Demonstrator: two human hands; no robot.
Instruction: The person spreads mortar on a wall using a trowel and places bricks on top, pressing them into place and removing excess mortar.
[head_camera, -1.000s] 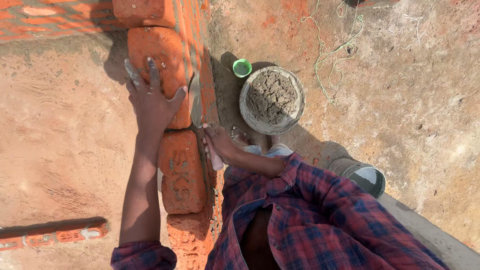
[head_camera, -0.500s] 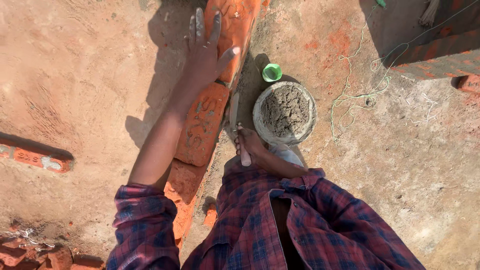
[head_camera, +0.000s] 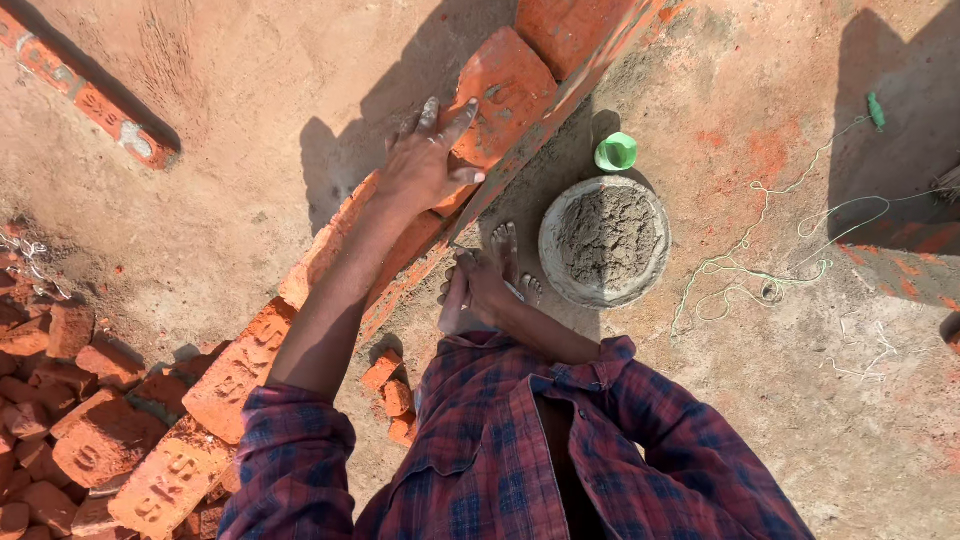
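Red brick lies on the wall, its long axis along the row, directly under the left hand, fingers spread flat. The right hand, lower and nearer the mortar pan, closes around a trowel.

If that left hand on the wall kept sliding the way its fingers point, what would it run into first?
The left hand lies flat on the brick wall, fingers pointing up along it. It would probably first meet the raised red brick its fingertips already touch; the height difference is hard to judge from above.
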